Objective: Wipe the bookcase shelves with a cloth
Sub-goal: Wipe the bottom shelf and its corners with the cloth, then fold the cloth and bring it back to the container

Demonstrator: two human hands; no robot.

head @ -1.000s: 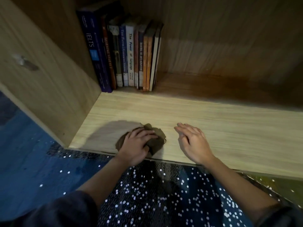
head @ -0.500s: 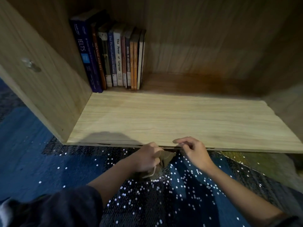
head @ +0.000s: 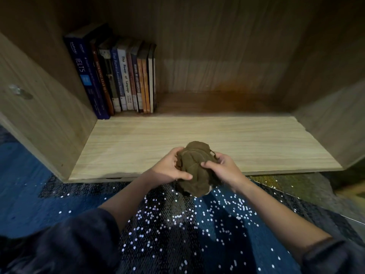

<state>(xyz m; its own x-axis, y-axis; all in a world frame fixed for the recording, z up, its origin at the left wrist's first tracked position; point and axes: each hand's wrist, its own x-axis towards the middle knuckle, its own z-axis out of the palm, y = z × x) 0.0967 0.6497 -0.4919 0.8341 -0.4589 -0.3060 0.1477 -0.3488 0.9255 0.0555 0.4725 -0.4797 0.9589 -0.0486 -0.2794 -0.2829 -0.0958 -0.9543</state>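
A pale wooden shelf [head: 197,135] sits low over a speckled blue floor [head: 49,194]. The cloth [head: 194,167] is bunched in the air above the shelf's front edge. The left hand [head: 167,171] and right hand [head: 225,171] each curl round one side of it. A careless regrip could drop it onto the floor. Books [head: 118,76] stand in the shelf's back-left corner.

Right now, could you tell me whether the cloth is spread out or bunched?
Bunched: the cloth is a crumpled wad gripped between the left hand and right hand.
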